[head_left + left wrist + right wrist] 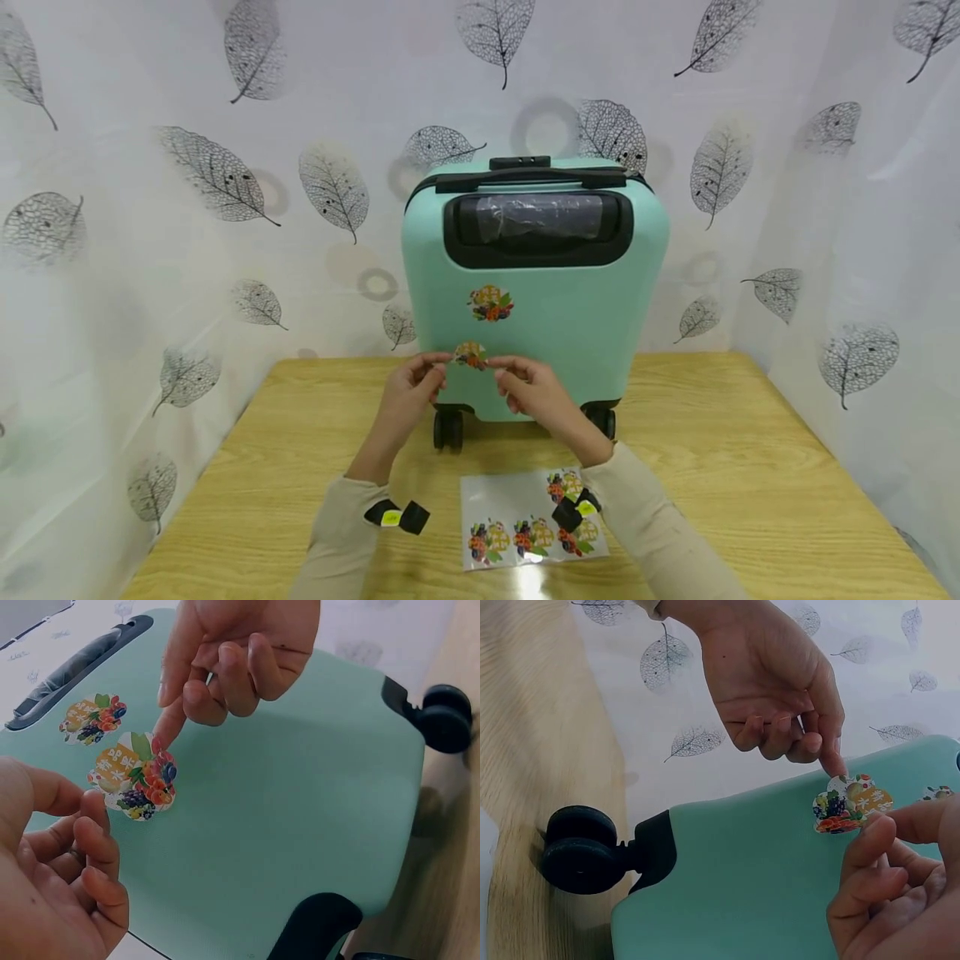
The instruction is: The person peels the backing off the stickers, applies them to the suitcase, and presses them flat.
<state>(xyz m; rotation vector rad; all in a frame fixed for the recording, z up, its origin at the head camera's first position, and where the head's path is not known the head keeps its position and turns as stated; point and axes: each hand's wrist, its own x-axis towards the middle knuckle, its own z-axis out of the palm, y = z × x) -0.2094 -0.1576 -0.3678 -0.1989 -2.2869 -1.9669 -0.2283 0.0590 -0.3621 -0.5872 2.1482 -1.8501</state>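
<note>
A round-lobed fruit sticker (471,355) with orange lettering is held by its two side edges close in front of the mint-green suitcase (570,333). My left hand (411,390) holds its left edge at the index fingertip and thumb, the other fingers curled. On the opposite edge, the fingertips of my right hand (534,392) hold it. The left wrist view shows the sticker (139,776) face on, while in the right wrist view it (849,804) looks slanted. A matching sticker (491,303) is on the suitcase just above.
A glossy sticker sheet (487,492) bearing several fruit stickers lies on the wooden table (720,467), partly behind my right sleeve. The suitcase stands upright on black wheels (448,429), its black handle recess (538,254) near the top. Behind hangs a leaf-patterned curtain (330,292).
</note>
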